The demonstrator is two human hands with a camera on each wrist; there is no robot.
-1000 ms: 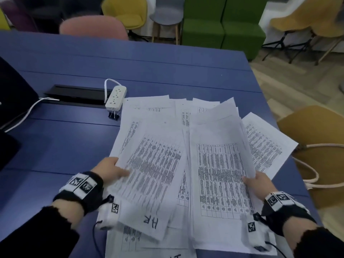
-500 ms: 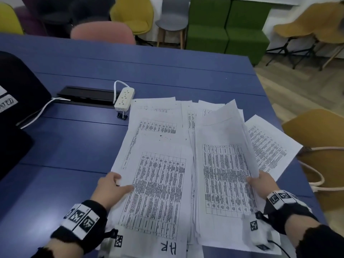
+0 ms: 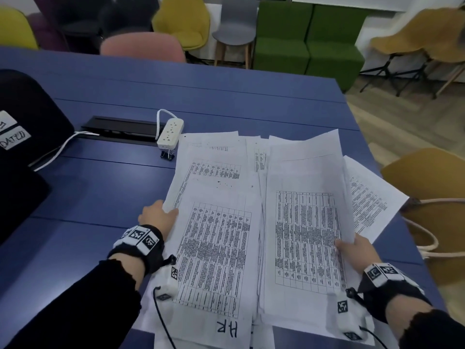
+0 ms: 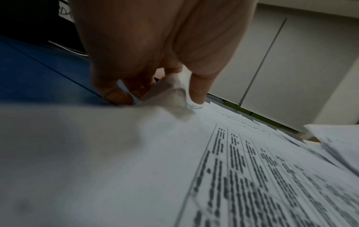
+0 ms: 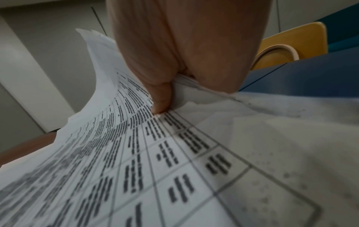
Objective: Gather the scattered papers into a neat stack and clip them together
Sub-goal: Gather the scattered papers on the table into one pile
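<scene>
The papers [image 3: 251,235] lie fanned on the blue table [image 3: 88,192], nearest sheets overhanging toward the person. The left hand [image 3: 157,217] pinches the left edge, the right hand [image 3: 357,250] pinches a bowing bundle on the right. Thin, limp and slippery, they will likely sag and slide; best gripped at opposite long edges. Farther off, the binder clip [image 3: 167,155] waits beside the power strip [image 3: 170,133].

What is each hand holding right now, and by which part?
Left hand pinches the left edge of the left-side papers; right hand grips the right edge of the right-side sheaf, thumb on top.
</scene>
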